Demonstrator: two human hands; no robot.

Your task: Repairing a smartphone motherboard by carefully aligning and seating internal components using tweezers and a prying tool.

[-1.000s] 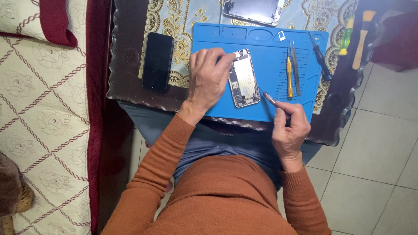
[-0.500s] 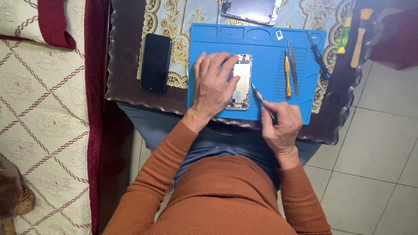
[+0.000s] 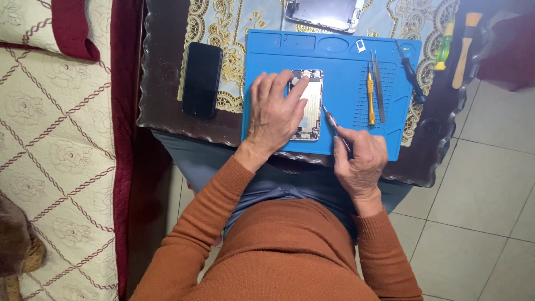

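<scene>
An opened phone body with its insides showing lies on a blue work mat. My left hand rests flat on the phone's left side and presses it down. My right hand holds a thin screwdriver, whose tip touches the phone's right edge. Both sleeves are rust orange.
A yellow-handled tool, tweezers and a dark screwdriver lie on the mat's right. A black phone lies left of the mat. A detached screen lies behind it. Green and wooden-handled tools sit at the table's right edge.
My right hand has brought the screwdriver up from the mat's near edge to the phone's right side. My left hand slid further over the phone, which turned straighter.
</scene>
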